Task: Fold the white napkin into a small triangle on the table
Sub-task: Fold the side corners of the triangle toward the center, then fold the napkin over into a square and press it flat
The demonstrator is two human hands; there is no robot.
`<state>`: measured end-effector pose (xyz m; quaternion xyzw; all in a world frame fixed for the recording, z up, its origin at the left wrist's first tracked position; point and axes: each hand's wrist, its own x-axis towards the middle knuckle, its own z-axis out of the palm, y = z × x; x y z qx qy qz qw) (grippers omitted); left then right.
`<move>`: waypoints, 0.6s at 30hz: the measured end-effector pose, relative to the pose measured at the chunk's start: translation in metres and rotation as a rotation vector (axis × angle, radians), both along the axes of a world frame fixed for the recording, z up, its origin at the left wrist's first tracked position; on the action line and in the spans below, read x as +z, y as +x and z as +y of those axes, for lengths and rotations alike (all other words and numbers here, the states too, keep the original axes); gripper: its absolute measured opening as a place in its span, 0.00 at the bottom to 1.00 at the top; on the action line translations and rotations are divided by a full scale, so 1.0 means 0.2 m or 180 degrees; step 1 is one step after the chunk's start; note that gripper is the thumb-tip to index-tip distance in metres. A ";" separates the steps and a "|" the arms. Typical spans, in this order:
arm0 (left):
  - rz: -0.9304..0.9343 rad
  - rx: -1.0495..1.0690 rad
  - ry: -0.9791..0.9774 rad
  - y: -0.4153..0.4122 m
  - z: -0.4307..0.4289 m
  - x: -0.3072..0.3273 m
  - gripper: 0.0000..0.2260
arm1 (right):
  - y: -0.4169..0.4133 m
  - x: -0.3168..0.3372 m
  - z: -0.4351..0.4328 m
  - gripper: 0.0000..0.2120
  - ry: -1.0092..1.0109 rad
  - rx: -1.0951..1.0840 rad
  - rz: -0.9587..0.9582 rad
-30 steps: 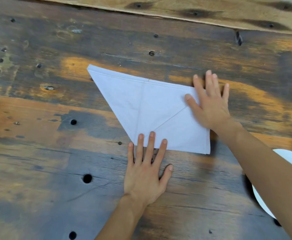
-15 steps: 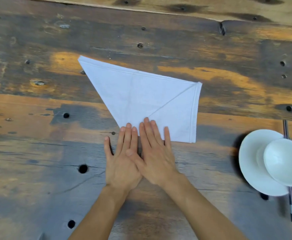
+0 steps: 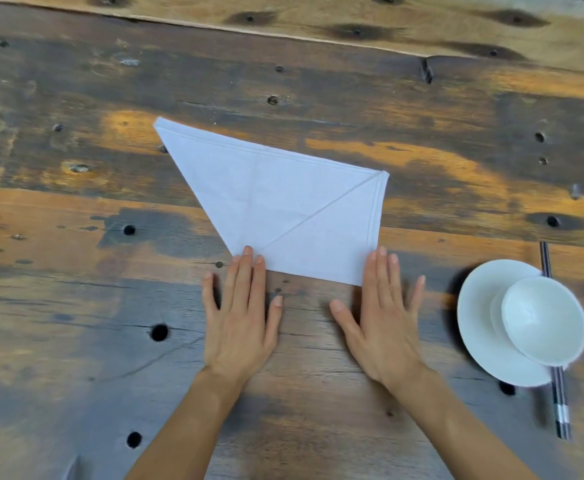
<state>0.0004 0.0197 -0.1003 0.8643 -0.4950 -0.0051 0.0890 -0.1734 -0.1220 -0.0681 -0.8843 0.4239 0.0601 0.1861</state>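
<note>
The white napkin [image 3: 283, 206] lies flat on the worn wooden table [image 3: 75, 323], partly folded, with one long point reaching up-left and a diagonal folded flap on its right side. My left hand [image 3: 242, 317] rests palm down, fingers spread, its fingertips on the napkin's near-left corner. My right hand [image 3: 384, 320] lies flat too, its fingertips touching the near-right corner. Neither hand grips the cloth.
A white saucer [image 3: 481, 327] with a small white bowl [image 3: 543, 320] tilted on it sits to the right of my right hand. Dark chopsticks [image 3: 557, 386] lie under it. The tabletop has several round holes [image 3: 159, 332]. A lighter plank runs along the far edge.
My hands were side by side at the napkin's near-left corner; my right hand has slid along the near edge to the right corner. One second ago it pressed the napkin's far-right corner.
</note>
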 end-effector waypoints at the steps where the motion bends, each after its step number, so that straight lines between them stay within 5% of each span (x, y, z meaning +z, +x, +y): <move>1: -0.0054 -0.0082 -0.0065 -0.01 0.01 0.01 0.27 | 0.04 0.02 0.01 0.42 -0.0016 0.0144 -0.0192; 5: -0.0082 -0.0178 0.0278 -0.01 0.00 0.06 0.24 | 0.26 0.09 0.04 0.39 0.0052 0.0858 -0.0675; 18: 0.0417 0.0496 0.0477 0.19 0.45 0.07 0.23 | 0.62 0.04 0.47 0.41 0.0580 0.1862 -0.0529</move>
